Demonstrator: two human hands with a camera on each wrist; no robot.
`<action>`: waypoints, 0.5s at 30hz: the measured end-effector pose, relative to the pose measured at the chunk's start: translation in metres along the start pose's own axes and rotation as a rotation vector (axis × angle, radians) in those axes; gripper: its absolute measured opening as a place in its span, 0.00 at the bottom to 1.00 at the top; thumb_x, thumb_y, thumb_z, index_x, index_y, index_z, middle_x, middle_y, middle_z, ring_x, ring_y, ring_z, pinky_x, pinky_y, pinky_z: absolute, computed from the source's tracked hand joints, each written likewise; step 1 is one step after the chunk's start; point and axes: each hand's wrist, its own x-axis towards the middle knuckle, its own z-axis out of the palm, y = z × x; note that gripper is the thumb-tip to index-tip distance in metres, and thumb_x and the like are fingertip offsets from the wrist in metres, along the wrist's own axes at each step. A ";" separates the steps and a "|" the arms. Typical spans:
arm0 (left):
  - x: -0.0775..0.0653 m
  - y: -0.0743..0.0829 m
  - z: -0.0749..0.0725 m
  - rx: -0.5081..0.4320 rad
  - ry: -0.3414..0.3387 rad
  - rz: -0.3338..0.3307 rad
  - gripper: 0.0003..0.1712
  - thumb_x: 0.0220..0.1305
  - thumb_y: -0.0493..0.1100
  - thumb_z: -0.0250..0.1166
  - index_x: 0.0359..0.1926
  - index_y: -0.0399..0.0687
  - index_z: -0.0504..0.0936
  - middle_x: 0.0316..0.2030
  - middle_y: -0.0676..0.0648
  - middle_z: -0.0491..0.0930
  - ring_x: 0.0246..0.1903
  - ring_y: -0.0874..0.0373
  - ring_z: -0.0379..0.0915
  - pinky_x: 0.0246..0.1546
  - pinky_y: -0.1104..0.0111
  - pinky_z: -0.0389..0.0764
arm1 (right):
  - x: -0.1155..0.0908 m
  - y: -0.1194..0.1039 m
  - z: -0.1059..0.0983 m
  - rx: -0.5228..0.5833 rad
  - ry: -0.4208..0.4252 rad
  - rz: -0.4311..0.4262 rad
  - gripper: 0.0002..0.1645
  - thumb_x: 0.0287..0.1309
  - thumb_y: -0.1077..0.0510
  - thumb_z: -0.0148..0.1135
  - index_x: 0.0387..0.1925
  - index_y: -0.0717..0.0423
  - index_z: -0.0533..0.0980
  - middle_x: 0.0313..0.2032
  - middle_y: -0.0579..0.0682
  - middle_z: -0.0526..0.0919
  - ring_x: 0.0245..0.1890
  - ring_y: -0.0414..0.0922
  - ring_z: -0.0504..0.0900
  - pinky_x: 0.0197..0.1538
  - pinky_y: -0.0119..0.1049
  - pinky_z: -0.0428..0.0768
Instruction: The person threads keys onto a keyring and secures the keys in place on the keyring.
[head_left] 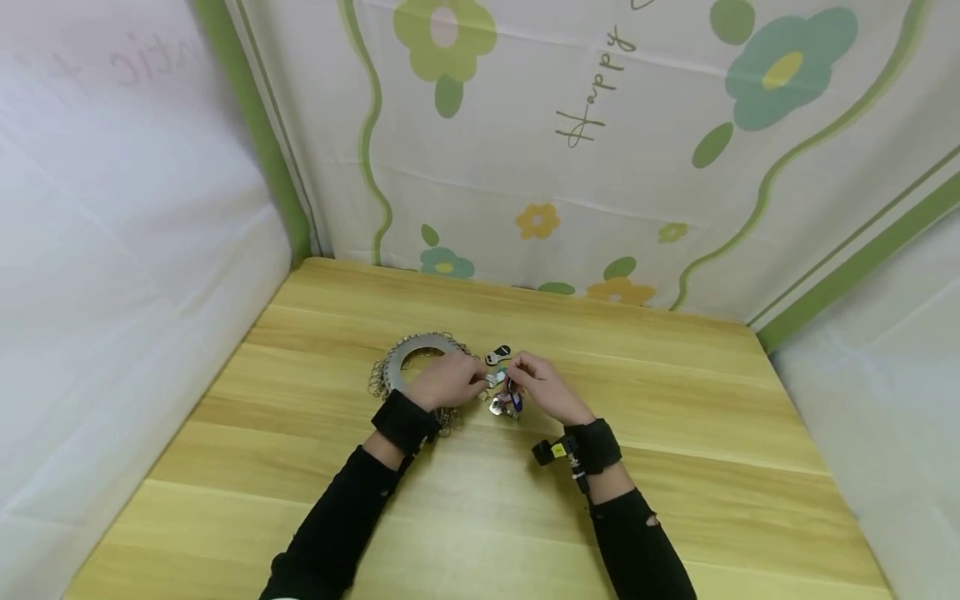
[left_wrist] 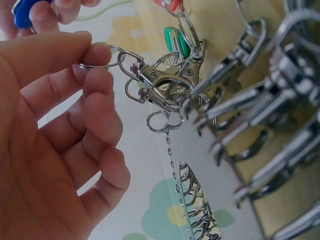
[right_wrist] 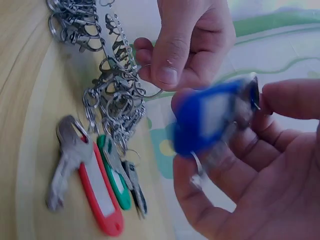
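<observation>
A round grey metal rack [head_left: 395,364] lies flat on the table, with many small swivel clasps and rings hung around its rim. My left hand [head_left: 447,381] reaches over its right side. In the left wrist view, thumb and forefinger pinch a split ring [left_wrist: 120,58] linked to a swivel clasp [left_wrist: 152,76] of the rack. Just to the right, my right hand [head_left: 550,389] holds a blue key tag [right_wrist: 207,120], blurred in the right wrist view, with metal pieces hanging from it. Its fingers are curled around the tag's end.
Beside the rack hang or lie a silver key [right_wrist: 65,157], a red key tag [right_wrist: 100,192], a green key tag [right_wrist: 116,180] and a small black and silver piece [head_left: 497,356]. White printed cloth walls [head_left: 540,167] enclose the wooden table [head_left: 675,400] at back and sides.
</observation>
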 end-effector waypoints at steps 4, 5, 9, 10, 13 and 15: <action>0.000 -0.001 0.001 -0.005 0.020 0.015 0.23 0.67 0.42 0.56 0.15 0.53 0.62 0.13 0.55 0.57 0.12 0.65 0.54 0.18 0.73 0.58 | 0.007 0.007 0.003 -0.009 0.011 0.050 0.16 0.73 0.60 0.42 0.41 0.74 0.65 0.31 0.72 0.70 0.35 0.68 0.77 0.35 0.49 0.76; 0.000 -0.001 0.001 -0.008 0.024 0.018 0.23 0.67 0.41 0.56 0.15 0.53 0.62 0.13 0.55 0.56 0.12 0.65 0.53 0.18 0.73 0.57 | 0.009 0.009 0.003 -0.040 0.021 0.064 0.16 0.73 0.60 0.43 0.41 0.73 0.66 0.29 0.70 0.72 0.33 0.67 0.78 0.33 0.46 0.77; 0.001 0.000 0.000 0.002 0.025 0.020 0.22 0.67 0.39 0.54 0.15 0.53 0.61 0.13 0.55 0.56 0.12 0.64 0.51 0.19 0.73 0.56 | 0.017 0.013 0.004 -0.213 0.048 0.117 0.14 0.71 0.59 0.47 0.39 0.68 0.72 0.29 0.64 0.78 0.25 0.61 0.78 0.22 0.36 0.69; 0.000 0.000 0.000 0.011 0.023 0.020 0.22 0.67 0.39 0.53 0.15 0.53 0.61 0.13 0.55 0.56 0.12 0.65 0.51 0.19 0.73 0.56 | 0.018 0.012 0.004 -0.236 0.056 0.133 0.14 0.70 0.58 0.47 0.39 0.68 0.72 0.30 0.64 0.78 0.25 0.59 0.79 0.22 0.35 0.69; 0.000 0.002 0.000 0.042 0.025 0.032 0.19 0.66 0.38 0.51 0.17 0.53 0.63 0.14 0.54 0.58 0.13 0.64 0.52 0.20 0.73 0.57 | 0.021 0.011 0.006 -0.254 0.089 0.180 0.15 0.69 0.58 0.48 0.36 0.68 0.73 0.32 0.63 0.79 0.28 0.54 0.83 0.23 0.36 0.72; 0.000 0.002 0.002 0.058 0.031 0.043 0.17 0.67 0.37 0.51 0.19 0.52 0.67 0.17 0.54 0.61 0.16 0.63 0.55 0.22 0.72 0.59 | 0.020 0.011 0.008 -0.236 0.117 0.206 0.15 0.69 0.59 0.49 0.35 0.69 0.73 0.33 0.63 0.79 0.32 0.52 0.84 0.25 0.38 0.75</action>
